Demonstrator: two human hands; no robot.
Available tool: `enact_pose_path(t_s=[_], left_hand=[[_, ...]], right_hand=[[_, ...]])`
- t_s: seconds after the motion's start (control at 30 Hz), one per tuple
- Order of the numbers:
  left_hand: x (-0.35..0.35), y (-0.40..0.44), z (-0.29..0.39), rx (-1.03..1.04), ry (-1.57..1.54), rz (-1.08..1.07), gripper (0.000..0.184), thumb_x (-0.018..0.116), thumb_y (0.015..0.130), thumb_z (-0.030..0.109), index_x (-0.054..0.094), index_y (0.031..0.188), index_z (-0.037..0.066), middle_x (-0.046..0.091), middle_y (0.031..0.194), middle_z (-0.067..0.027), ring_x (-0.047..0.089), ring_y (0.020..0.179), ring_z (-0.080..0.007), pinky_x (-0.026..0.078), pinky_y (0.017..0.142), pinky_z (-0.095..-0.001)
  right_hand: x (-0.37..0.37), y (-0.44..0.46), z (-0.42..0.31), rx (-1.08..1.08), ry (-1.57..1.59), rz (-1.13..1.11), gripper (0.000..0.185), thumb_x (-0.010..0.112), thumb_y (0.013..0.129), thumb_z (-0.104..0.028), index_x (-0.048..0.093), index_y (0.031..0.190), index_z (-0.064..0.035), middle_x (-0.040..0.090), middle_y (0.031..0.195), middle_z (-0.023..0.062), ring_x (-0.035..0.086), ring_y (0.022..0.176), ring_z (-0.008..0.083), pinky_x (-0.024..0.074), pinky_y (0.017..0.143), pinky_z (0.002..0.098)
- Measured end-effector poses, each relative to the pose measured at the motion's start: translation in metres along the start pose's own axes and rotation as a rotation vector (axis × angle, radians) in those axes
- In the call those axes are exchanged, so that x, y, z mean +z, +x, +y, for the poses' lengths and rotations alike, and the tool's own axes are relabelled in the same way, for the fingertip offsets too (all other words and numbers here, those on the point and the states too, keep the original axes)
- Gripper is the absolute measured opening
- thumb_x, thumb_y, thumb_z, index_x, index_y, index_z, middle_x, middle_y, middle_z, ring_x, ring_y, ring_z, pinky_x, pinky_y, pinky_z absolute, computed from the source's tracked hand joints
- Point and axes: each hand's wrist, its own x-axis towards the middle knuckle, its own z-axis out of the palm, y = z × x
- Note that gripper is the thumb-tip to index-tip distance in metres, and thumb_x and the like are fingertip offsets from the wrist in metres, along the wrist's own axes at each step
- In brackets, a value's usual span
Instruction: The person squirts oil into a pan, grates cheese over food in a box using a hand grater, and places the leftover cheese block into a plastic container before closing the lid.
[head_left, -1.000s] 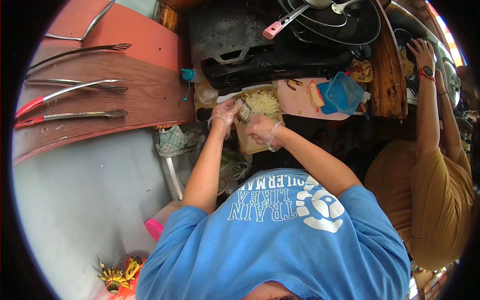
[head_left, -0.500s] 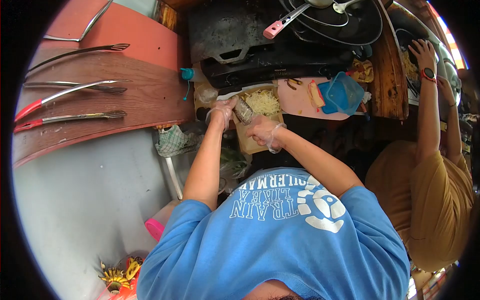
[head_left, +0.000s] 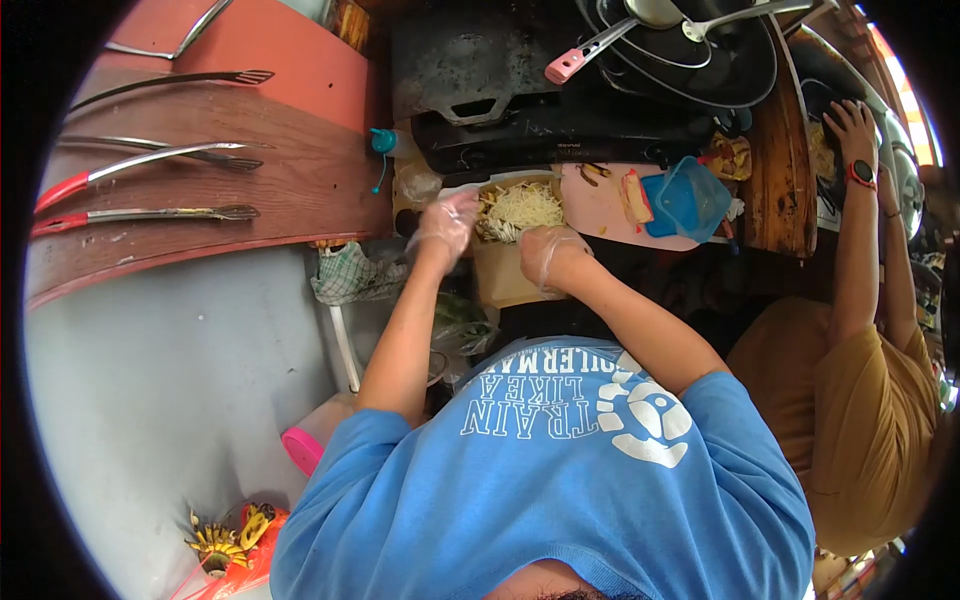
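My left hand (head_left: 449,226), in a clear plastic glove and blurred, is at the left edge of a paper-lined box (head_left: 507,278). Whether its fingers hold anything is unclear. My right hand (head_left: 551,256), also gloved, is closed with curled fingers at the lower right of the food; what it grips, if anything, is hidden. Pale shredded food (head_left: 526,207) lies heaped in the box between both hands, with darker yellow-brown pieces at its left side. The metal grater does not show.
Behind is a black stove (head_left: 560,140), with a pan (head_left: 735,75) holding utensils. A blue container (head_left: 690,200) sits on a pink board (head_left: 590,210). Tongs (head_left: 150,215) lie on the left shelf. At right, a co-worker's hand (head_left: 854,135) reaches over another cooking area.
The grater that was between my hands has gone from sight. My right hand has moved right and slightly up, revealing more of the shredded food. The view has shifted slightly.
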Motion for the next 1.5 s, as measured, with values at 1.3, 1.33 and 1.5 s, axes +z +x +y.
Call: enact_pose_path(t_s=[1.3, 1.33, 1.5], left_hand=[[0.033, -0.074, 0.024, 0.726, 0.252, 0.194, 0.056, 0.057, 0.076, -0.005, 0.059, 0.129, 0.011, 0.063, 0.127, -0.0154, 0.057, 0.121, -0.0377, 0.049, 0.100, -0.0449], [0.039, -0.073, 0.017, 0.719, 0.249, 0.197, 0.056, 0.057, 0.076, -0.005, 0.059, 0.129, 0.011, 0.063, 0.127, -0.0154, 0.057, 0.121, -0.0377, 0.049, 0.100, -0.0449], [0.034, -0.066, 0.010, 0.594, 0.362, 0.297, 0.066, 0.058, 0.073, -0.007, 0.052, 0.137, 0.005, 0.050, 0.143, -0.0187, 0.049, 0.131, -0.0384, 0.041, 0.110, -0.0437]], right_hand=[[0.020, 0.021, 0.054, 0.133, 0.989, -0.239, 0.021, 0.054, 0.097, -0.019, 0.065, 0.092, -0.0015, 0.057, 0.066, 0.0057, 0.050, 0.045, 0.0161, 0.0391, 0.040, 0.0323], [0.022, 0.025, 0.058, 0.077, 1.201, -0.319, 0.021, 0.055, 0.098, -0.020, 0.065, 0.092, -0.0028, 0.052, 0.065, 0.0030, 0.044, 0.045, 0.0112, 0.0330, 0.039, 0.0278], [-0.004, 0.010, 0.038, 0.091, 1.392, -0.345, 0.021, 0.057, 0.099, -0.020, 0.063, 0.097, -0.0001, 0.051, 0.068, 0.0004, 0.036, 0.045, 0.0073, 0.0264, 0.039, 0.0239]])
